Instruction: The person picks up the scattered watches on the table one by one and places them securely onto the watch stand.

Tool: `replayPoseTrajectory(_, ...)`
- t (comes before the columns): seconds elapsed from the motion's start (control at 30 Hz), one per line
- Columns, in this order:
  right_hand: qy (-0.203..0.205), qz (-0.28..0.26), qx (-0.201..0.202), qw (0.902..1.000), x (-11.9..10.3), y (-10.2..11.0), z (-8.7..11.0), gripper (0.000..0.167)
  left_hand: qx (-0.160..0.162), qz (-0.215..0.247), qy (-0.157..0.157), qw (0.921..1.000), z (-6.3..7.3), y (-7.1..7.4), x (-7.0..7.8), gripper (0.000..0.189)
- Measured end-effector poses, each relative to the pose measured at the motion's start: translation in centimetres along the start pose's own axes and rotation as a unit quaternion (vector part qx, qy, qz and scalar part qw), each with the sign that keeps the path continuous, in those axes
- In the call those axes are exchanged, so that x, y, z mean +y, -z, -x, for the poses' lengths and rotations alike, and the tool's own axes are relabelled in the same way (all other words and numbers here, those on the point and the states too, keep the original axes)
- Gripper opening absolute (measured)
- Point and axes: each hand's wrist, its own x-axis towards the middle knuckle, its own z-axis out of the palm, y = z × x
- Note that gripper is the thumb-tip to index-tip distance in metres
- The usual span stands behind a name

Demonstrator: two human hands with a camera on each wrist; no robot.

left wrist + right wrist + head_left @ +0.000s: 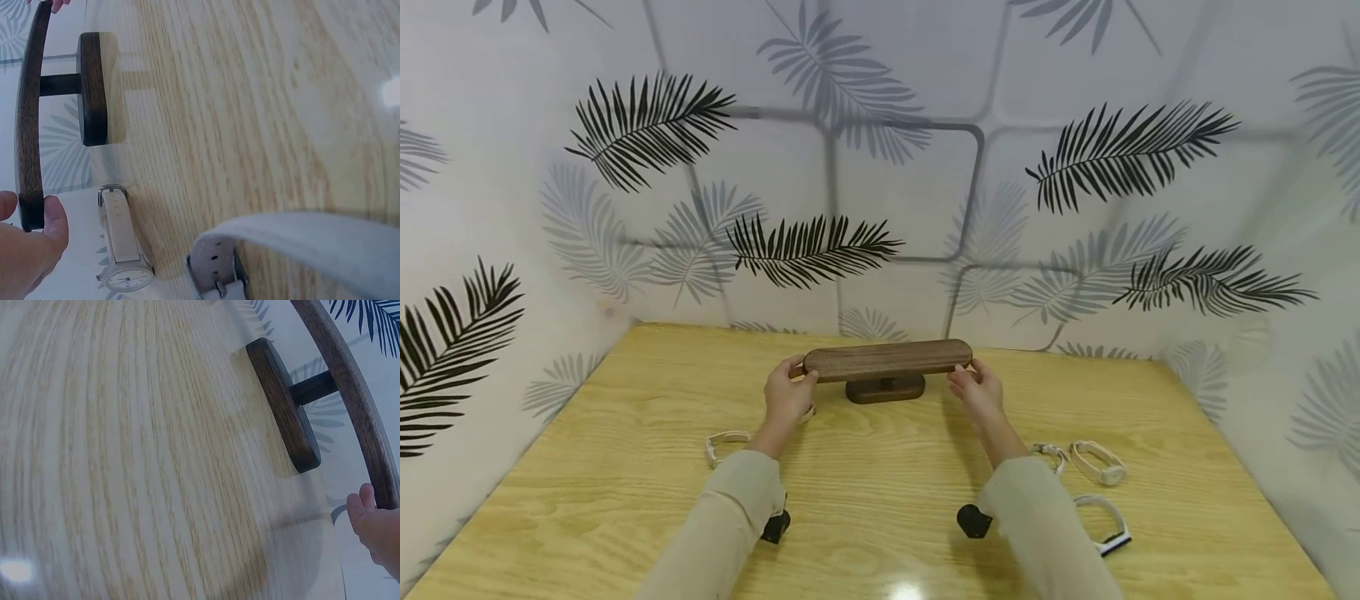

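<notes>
A dark brown wooden T-shaped stand [887,360] is on the table, its long rounded bar raised on a short post above an oblong base [94,90]. My left hand [786,400] pinches the bar's left end between thumb and fingers. At the opposite end, my right hand [981,396] holds the bar with its fingertips. The left wrist view shows a pale-strapped wristwatch [125,244] with a round white dial, lying below the base and close to the left hand. Beside it, a white strap [275,234] with a metal buckle crosses the foreground.
Another white watch [722,442] lies left of the left forearm. Right of the right forearm are a silver-buckled watch [1051,454], a cream watch [1105,467] and a white band [1105,525]. A leaf-patterned backdrop [910,192] rises behind the wooden table [872,500].
</notes>
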Motion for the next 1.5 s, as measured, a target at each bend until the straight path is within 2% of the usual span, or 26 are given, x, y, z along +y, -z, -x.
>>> replayPoseTrajectory(0.2, -0.003, -0.019, 0.039, 0.9991, 0.0, -0.3, 0.2, 0.050, -0.002, -0.004, -0.003, 1.0000, 0.0, 0.0, -0.1, 0.041)
replayPoseTrajectory(0.5, 0.000, -0.018, 0.042, 0.9990, -0.1, -0.2, 0.2, 0.047, -0.009, -0.013, -0.008, 0.9998, -0.2, 0.2, 0.0, 0.041)
replayPoseTrajectory(0.73, -0.010, 0.025, 0.028, 0.9992, -0.7, 0.8, 0.8, 0.051, -0.018, -0.014, -0.009, 0.9997, -0.1, 0.3, 0.0, 0.041)
replayPoseTrajectory(1.07, 0.006, 0.064, 0.060, 0.9961, -0.4, 1.1, 1.2, 0.035, -0.049, 0.007, -0.009, 0.9988, -0.3, 0.8, -0.6, 0.039)
replayPoseTrajectory(1.37, 0.012, 0.085, 0.035, 0.9957, -0.8, 2.1, 2.4, 0.033, -0.053, 0.000, -0.021, 0.9984, -0.1, 1.0, -0.7, 0.036)
replayPoseTrajectory(1.5, 0.008, 0.101, 0.020, 0.9947, -1.0, 2.6, 2.9, 0.034, -0.066, -0.005, -0.022, 0.9976, 0.2, 1.3, -0.8, 0.035)
